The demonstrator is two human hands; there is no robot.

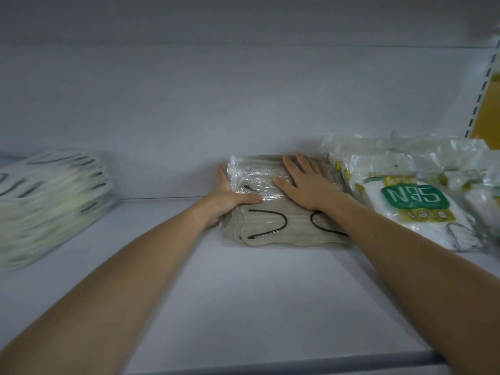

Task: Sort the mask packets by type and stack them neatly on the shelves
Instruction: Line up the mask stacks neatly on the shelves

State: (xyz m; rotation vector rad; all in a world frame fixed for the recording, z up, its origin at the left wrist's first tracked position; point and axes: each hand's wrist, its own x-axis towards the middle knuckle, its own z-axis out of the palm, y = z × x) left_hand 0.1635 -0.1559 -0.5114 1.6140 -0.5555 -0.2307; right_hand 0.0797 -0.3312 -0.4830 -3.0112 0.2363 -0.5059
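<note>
Beige stack [270, 226] mid-shelf [243, 293], long axis L–R, N95 packs [416, 201] just right. R hand [305, 182] flat on top, fingers spread. L hand [227, 196] braces left edge: thumb over top, fingers along side, seemingly straight (partly hidden).

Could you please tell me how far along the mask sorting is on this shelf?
Done, it seems: a pale stack sits at the left of the shelf. In hand: the left hand presses the side and the right hand lies flat on top of the beige stack, apparently squaring it. Left: the N95 packets on the right lie in a loose, uneven pile.
</note>
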